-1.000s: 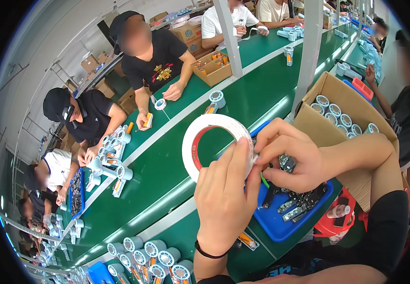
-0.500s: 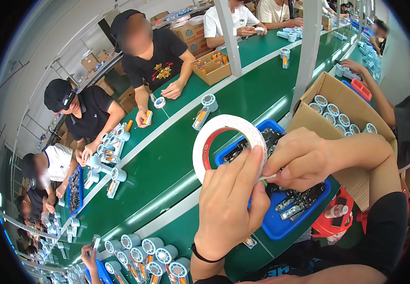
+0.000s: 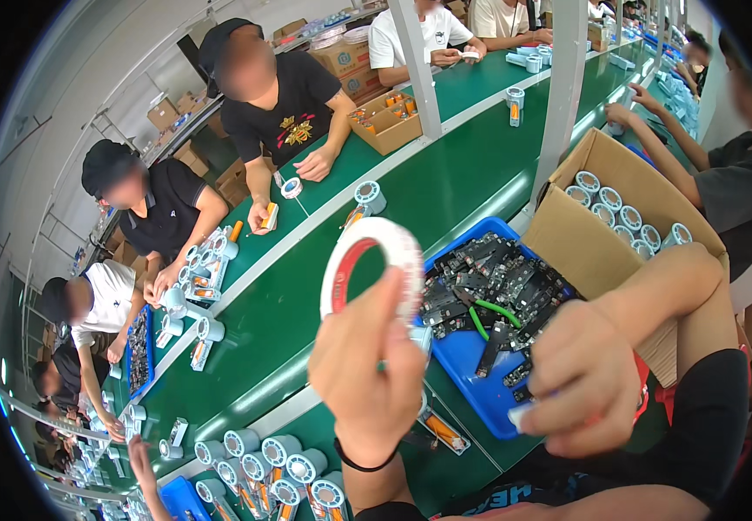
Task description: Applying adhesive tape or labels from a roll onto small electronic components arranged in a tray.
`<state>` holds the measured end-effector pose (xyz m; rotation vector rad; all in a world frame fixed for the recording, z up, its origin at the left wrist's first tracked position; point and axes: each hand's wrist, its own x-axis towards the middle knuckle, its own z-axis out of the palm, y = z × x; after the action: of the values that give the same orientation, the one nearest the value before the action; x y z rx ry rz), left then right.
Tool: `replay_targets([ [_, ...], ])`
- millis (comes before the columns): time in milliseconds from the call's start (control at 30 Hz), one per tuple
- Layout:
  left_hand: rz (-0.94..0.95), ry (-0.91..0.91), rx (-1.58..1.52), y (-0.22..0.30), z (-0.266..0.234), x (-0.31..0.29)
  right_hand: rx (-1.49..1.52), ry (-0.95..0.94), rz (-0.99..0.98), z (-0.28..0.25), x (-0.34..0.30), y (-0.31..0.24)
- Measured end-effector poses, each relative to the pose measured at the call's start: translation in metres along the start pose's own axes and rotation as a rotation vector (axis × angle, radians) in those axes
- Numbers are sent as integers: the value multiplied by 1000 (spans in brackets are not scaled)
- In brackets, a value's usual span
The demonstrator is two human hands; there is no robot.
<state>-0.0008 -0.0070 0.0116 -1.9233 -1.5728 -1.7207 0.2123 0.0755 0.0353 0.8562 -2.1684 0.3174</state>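
Note:
My left hand (image 3: 367,373) is closed around a roll of white double-sided tape (image 3: 406,265) with a red inner core, held up over the bench. To its right, my right hand (image 3: 580,382) is curled and slightly blurred, pinching a small white piece of tape (image 3: 520,419) that is apart from the roll. Behind that hand lies a blue tray (image 3: 467,360) of small black parts (image 3: 454,300). Green-handled pliers (image 3: 499,313) rest on top of these parts. A light-blue unit with an orange battery (image 3: 445,431) lies beside my left wrist, partly hidden.
An open cardboard box (image 3: 558,230) at right holds light-blue round housings (image 3: 629,217). Several light-blue units (image 3: 280,451) stand at the near left. A green conveyor (image 3: 289,339) crosses beyond my hands, carrying another unit (image 3: 369,198). Co-workers sit across it; one works at the right.
My hands have moved apart: the left with the tape roll went left, the right came down toward me with a tape piece. The tray and pliers are now uncovered.

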Motion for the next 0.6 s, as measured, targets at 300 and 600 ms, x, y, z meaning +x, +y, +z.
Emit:
replay_targets([
  [300,17,-88,-204,20,-9,-7,-353,441,263,26,-30,57],
  [600,123,-194,-289,32,16,-13,-378,376,461,15,-40,64],
])
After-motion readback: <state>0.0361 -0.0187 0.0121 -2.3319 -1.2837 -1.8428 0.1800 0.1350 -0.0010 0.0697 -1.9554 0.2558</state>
